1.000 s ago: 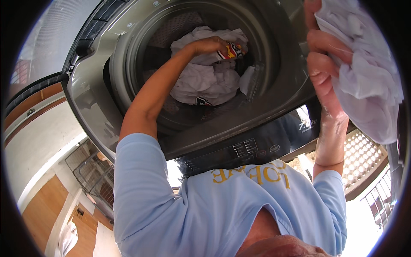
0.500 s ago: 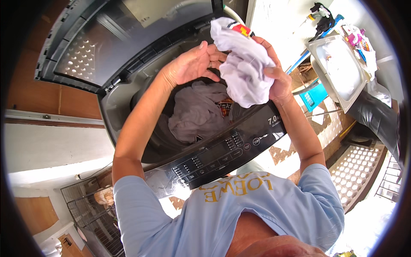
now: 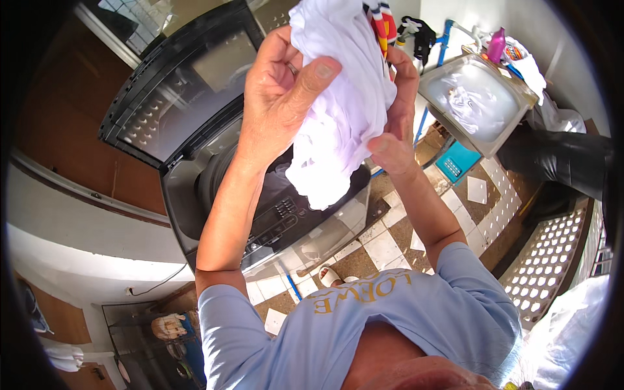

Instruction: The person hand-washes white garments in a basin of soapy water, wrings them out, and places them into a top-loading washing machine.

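A bunched white garment (image 3: 338, 97) with a red, yellow and black patterned part at its upper right hangs between my hands, above the front of the washing machine (image 3: 273, 227). My left hand (image 3: 279, 97) grips its left side, thumb laid across the cloth. On the other side, my right hand (image 3: 398, 123) holds it with the fingers partly behind the fabric. The machine's dark lid (image 3: 188, 91) stands raised. The cloth and my left arm hide much of the tub opening, so its contents barely show.
Right of the machine is a sink basin (image 3: 478, 104) with white cloth in pale liquid. A purple bottle (image 3: 496, 45) stands behind it, and a teal container (image 3: 457, 161) below. A perforated plastic crate (image 3: 543, 266) sits at the right; a wire cage (image 3: 143, 344) is lower left.
The white garment has been raised closer and hangs longer. My left hand, apart from it before, now grips it. My view has shifted, showing more floor and more of the sink.
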`<state>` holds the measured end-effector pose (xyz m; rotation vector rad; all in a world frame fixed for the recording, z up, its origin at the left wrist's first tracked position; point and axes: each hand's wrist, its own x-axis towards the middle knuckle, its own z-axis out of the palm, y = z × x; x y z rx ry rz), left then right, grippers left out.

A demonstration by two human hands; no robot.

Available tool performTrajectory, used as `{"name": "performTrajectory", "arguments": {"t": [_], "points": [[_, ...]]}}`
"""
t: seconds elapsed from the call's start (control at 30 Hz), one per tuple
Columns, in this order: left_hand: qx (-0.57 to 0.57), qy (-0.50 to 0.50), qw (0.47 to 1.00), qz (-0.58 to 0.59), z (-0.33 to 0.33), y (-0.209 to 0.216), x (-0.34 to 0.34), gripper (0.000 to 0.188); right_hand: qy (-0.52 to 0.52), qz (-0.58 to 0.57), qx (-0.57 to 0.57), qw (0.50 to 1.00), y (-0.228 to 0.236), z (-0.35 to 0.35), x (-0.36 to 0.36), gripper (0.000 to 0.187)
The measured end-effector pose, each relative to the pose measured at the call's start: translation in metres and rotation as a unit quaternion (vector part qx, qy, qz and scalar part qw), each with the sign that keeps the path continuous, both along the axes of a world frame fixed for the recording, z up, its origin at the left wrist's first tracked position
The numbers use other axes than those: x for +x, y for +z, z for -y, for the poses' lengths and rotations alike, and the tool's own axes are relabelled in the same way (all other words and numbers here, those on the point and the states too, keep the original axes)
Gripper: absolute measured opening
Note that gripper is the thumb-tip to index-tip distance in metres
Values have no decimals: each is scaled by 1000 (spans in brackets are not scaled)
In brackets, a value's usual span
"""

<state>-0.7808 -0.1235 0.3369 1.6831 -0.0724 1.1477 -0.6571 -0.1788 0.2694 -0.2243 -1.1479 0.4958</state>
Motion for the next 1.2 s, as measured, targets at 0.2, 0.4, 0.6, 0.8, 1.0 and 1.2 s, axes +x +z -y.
{"name": "performTrajectory", "arguments": {"t": [0.2,0.4,0.6,0.8,1.0,1.2], "points": [[-115,-43,992,31,74,-18,104,33,-68,53,-171,981,15,108,118,28],[63,30,997,-22,105,-83,172,18,-293,47,-214,931,-24,185,207,10],[8,14,998,-68,90,-145,187,16,-473,17,-249,845,-61,260,263,16],[-28,12,985,-170,58,-212,214,14,-477,-168,-356,786,-161,326,337,18],[74,55,993,-73,74,-153,231,21,-650,-108,-277,699,-109,360,322,16],[223,-104,930,-274,68,-241,284,16,-533,-119,-484,683,-283,383,333,18]]}}
